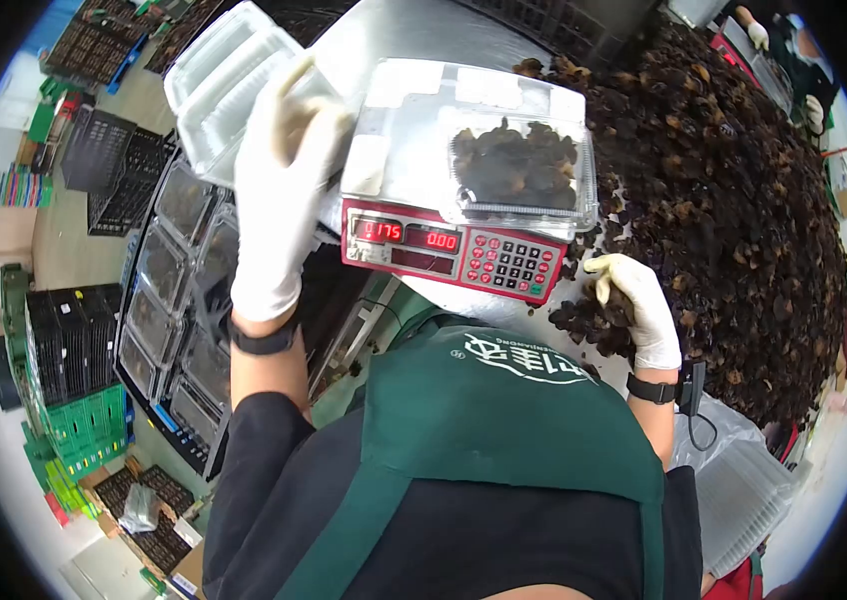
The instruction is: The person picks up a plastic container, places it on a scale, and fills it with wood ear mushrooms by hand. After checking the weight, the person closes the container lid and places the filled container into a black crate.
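The gloved left hand [279,190] lies with fingers stretched over stacked empty clamshell boxes [224,80] left of the red scale [454,250]; whether it grips one cannot be told. The gloved right hand [636,305] curls around a clump at the near edge of the dried black fungus pile [744,200], just right of the scale, where a partly filled clear box [484,150] sits.

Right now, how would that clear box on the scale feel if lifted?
Probably light: the clear box is thin plastic, with dark dried pieces filling only one half. It likely flexes if squeezed. Lifted by one end, it may tip and spill.
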Demonstrator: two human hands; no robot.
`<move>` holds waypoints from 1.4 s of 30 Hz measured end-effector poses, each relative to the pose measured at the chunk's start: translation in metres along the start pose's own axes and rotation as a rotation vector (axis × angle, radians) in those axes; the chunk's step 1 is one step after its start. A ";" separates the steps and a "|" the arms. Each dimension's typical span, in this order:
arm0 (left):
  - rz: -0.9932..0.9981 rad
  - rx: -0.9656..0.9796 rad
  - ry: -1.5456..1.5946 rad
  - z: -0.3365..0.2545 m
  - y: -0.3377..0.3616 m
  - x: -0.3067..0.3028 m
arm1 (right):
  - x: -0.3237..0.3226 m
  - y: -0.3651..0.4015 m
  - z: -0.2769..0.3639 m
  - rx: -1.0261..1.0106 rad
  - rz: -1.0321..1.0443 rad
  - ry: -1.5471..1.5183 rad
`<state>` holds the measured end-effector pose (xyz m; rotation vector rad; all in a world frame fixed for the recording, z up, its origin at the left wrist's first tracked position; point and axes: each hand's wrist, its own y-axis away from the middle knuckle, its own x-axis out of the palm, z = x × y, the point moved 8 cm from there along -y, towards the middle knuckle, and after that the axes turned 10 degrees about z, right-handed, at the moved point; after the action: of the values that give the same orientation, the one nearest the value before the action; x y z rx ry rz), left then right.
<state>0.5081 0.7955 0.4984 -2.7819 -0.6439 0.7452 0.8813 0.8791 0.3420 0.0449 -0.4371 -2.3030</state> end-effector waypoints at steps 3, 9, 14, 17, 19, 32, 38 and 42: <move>0.098 0.213 -0.123 -0.010 -0.026 0.035 | 0.036 -0.013 0.010 0.081 0.096 0.018; 0.232 0.367 -0.279 0.034 -0.065 0.107 | 0.068 -0.031 0.020 0.062 0.171 -0.029; 0.316 0.364 -0.140 0.020 -0.015 0.103 | 0.063 -0.045 0.012 -0.050 0.055 -0.104; 0.320 0.019 -0.092 0.025 0.030 0.075 | 0.070 -0.040 0.021 -0.016 0.122 -0.024; 0.239 -0.222 0.226 0.045 0.071 0.056 | 0.091 -0.038 0.032 -0.019 0.155 0.002; -0.536 -0.674 0.319 0.095 0.311 -0.247 | 0.136 -0.059 0.035 0.174 0.435 0.075; -0.090 -1.108 -0.310 0.164 0.332 -0.216 | 0.117 -0.047 0.019 0.170 0.354 0.031; -0.177 -0.724 -0.956 0.090 0.194 -0.189 | 0.104 -0.034 0.019 0.168 0.297 0.061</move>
<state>0.3848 0.5433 0.4473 -2.6879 -1.5384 2.1823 0.7817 0.8330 0.3591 0.1242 -0.5655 -1.9654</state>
